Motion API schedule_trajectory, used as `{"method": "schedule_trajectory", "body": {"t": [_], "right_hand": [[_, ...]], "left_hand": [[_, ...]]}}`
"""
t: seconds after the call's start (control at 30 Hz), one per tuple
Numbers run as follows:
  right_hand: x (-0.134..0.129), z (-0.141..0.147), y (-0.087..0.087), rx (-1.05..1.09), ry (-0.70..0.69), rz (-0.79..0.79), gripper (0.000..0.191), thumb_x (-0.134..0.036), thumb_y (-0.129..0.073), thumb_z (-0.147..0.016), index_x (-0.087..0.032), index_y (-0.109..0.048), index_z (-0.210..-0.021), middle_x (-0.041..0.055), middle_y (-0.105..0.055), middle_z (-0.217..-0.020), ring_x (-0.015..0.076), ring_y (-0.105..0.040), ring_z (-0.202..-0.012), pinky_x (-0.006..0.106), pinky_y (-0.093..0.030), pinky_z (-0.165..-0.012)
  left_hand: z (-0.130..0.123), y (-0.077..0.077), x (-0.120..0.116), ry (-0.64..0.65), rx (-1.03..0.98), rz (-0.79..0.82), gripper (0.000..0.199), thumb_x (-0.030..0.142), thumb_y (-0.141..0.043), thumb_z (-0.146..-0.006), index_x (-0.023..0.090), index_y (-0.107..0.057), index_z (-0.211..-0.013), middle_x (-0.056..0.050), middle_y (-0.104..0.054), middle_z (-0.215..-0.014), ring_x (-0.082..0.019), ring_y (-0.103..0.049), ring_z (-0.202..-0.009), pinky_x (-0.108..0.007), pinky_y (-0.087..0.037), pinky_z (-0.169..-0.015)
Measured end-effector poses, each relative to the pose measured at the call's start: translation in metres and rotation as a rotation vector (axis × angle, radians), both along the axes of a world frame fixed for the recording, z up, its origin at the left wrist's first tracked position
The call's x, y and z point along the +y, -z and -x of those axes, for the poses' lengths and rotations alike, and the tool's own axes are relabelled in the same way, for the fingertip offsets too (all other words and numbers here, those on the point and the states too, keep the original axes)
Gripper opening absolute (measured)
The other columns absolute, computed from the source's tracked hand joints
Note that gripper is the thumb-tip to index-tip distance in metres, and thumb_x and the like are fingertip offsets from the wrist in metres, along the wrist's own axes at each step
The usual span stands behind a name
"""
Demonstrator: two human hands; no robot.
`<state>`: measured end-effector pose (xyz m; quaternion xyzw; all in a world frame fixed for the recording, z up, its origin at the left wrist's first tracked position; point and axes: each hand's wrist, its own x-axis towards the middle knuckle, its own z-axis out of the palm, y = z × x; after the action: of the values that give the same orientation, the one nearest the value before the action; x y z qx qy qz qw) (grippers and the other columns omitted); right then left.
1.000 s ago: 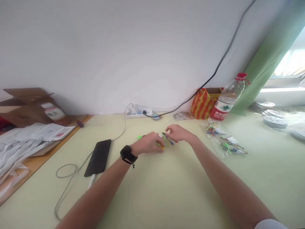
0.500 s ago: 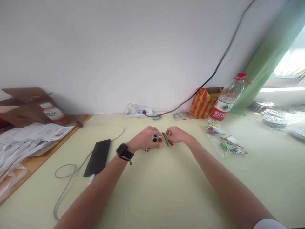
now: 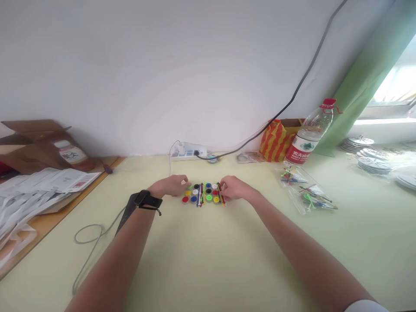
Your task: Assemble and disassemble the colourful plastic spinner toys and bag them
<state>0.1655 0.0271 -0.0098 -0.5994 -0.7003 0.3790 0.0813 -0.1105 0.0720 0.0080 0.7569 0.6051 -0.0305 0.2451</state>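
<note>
On the table stand two groups of small round caps in several colours, a left group [image 3: 193, 199] and a right group [image 3: 209, 197]. Between them lies a bundle of thin coloured plastic sticks [image 3: 200, 197]. A second bundle of sticks [image 3: 222, 199] runs along the right side. My left hand [image 3: 172, 185] is at the left group's upper left corner, thumb and fingers apart, fingertips close to a green cap. My right hand [image 3: 234, 188] has its fingertips closed around the right bundle's upper part, which they partly hide.
A black phone [image 3: 127, 212] with a cable lies under my left forearm. Bags of coloured parts [image 3: 312, 197] and a large water bottle [image 3: 305, 138] are to the right. A power strip [image 3: 188, 151] sits by the wall. Packets [image 3: 65, 184] and a cardboard box [image 3: 35, 143] occupy the left.
My left hand has moved left off the right group of caps, uncovering both groups and the middle bundle. My right hand stays by the right bundle, which now stands straighter beside the caps.
</note>
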Motion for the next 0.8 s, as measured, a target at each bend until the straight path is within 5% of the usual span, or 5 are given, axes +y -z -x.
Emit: {"method": "schedule_trajectory", "body": {"t": [0.23,0.57,0.67,0.8], "right_hand": [[-0.002,0.002,0.001,0.020,-0.001,0.015,0.017,-0.019,-0.068,-0.089,-0.016,-0.066,-0.106,0.0057,-0.079,-0.083,0.0166,-0.075,-0.072,0.022,-0.050,-0.063],[0.011,-0.020,-0.007,-0.077,0.047,-0.186,0.033,-0.039,-0.067,-0.093,-0.021,-0.066,-0.120,0.0088,-0.074,-0.117,0.0172,-0.071,-0.089,0.023,-0.049,-0.065],[0.017,-0.048,-0.016,-0.121,0.089,-0.217,0.028,-0.034,-0.068,-0.092,-0.019,-0.069,-0.116,0.0100,-0.074,-0.115,0.0192,-0.071,-0.093,0.024,-0.049,-0.068],[0.023,-0.132,-0.022,-0.177,0.223,-0.165,0.014,-0.030,-0.072,-0.085,-0.018,-0.073,-0.092,0.0088,-0.076,-0.096,0.0208,-0.071,-0.078,0.029,-0.050,-0.068]], "left_hand": [[-0.003,0.000,-0.001,-0.005,-0.098,0.129,0.059,0.072,-0.054,-0.085,0.022,-0.064,-0.116,-0.008,-0.078,-0.088,-0.024,-0.074,-0.070,-0.032,-0.053,-0.067],[-0.040,0.007,-0.016,0.271,-0.159,-0.400,0.053,0.056,-0.037,-0.101,0.024,-0.065,-0.132,-0.009,-0.066,-0.137,-0.030,-0.054,-0.133,-0.040,-0.046,-0.106],[-0.055,0.013,-0.023,0.371,-0.159,-0.397,0.052,0.056,-0.037,-0.102,0.024,-0.069,-0.128,-0.008,-0.071,-0.129,-0.030,-0.055,-0.131,-0.039,-0.045,-0.106],[-0.060,0.014,-0.026,0.400,-0.160,-0.342,0.049,0.056,-0.040,-0.102,0.025,-0.077,-0.109,-0.009,-0.076,-0.109,-0.030,-0.063,-0.116,-0.036,-0.050,-0.092]]}}
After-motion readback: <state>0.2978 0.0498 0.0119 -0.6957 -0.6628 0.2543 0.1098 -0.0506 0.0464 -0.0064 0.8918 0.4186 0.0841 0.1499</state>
